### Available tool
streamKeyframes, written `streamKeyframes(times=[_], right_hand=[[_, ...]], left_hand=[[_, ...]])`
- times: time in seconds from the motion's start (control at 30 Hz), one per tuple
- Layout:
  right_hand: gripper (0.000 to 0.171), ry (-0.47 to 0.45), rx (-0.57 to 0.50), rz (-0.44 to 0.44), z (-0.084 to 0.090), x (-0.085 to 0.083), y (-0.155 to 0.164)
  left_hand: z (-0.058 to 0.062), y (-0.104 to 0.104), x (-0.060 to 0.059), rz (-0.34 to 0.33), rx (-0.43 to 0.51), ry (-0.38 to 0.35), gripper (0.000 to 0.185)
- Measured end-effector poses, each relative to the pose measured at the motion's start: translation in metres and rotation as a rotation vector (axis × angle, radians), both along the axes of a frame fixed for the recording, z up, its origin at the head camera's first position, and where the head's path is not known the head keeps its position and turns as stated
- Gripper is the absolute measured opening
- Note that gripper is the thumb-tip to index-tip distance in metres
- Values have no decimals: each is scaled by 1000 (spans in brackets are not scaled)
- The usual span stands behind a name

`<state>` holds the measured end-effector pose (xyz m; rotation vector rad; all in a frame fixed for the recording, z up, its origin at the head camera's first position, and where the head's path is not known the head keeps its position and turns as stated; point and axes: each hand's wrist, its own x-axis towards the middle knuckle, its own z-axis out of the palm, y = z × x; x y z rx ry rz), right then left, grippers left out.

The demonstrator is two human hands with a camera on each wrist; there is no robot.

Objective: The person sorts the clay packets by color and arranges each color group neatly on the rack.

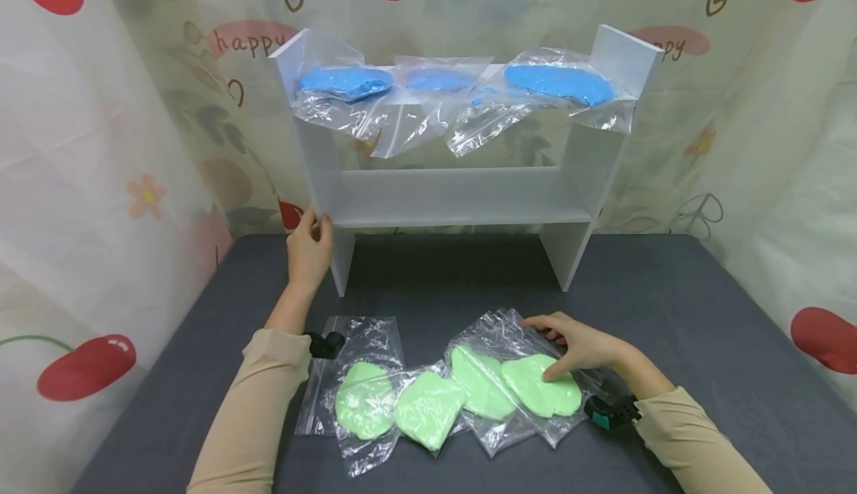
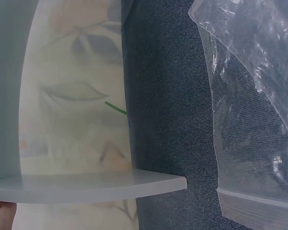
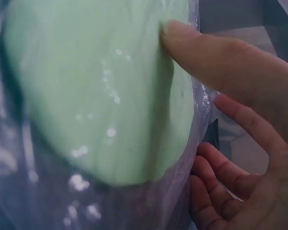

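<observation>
A white two-tier shelf unit (image 1: pixel 462 196) stands at the back of the table. My left hand (image 1: pixel 309 252) rests at its left side panel, fingertips right at the front edge; in the left wrist view, just a bit of the fingers (image 2: pixel 2 215) shows under the panel. Several clear zip bags with flat green dough lie in a row in front. My right hand (image 1: pixel 579 341) is over the rightmost bag of green dough (image 1: pixel 535 382), thumb on the dough through the plastic. In the right wrist view, the other fingers (image 3: pixel 216 167) lie bent at the bag's edge, apart from the thumb.
Three clear bags with blue dough (image 1: pixel 559 83) lie on the top shelf, their ends hanging over its front. A leftmost green-dough bag (image 1: pixel 364 401) lies near my left forearm, bags overlapping. Patterned curtains (image 1: pixel 80 181) surround the dark table (image 1: pixel 676 308). A looped cord (image 1: pixel 699 211) hangs at the right.
</observation>
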<state>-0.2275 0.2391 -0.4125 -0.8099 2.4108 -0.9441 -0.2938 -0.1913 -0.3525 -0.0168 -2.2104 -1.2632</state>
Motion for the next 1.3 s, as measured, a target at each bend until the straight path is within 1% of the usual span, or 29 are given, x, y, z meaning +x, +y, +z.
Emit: streamKeyframes(times=[0.2, 0.37, 0.6, 0.67, 0.83, 1.07, 1.3], right_hand=[[83, -26, 13, -5, 0, 1, -1], [80, -58, -2, 2, 0, 1, -2], [78, -17, -5, 55, -2, -1, -3], [77, -17, -1, 55, -3, -2, -4], [75, 17, 22, 54, -4, -1, -3], [73, 21, -4, 68, -6, -1, -2], [63, 33, -20, 66, -5, -3, 1]], left_hand=[[0, 0, 0, -4, 4, -8, 38], [0, 0, 0, -5, -1, -13, 38], [1, 0, 1, -2, -4, -8, 38], [1, 0, 1, -2, -2, -9, 37], [1, 0, 1, -5, 0, -9, 37], [0, 0, 1, -7, -1, -12, 37], [1, 0, 1, -1, -1, -14, 36]])
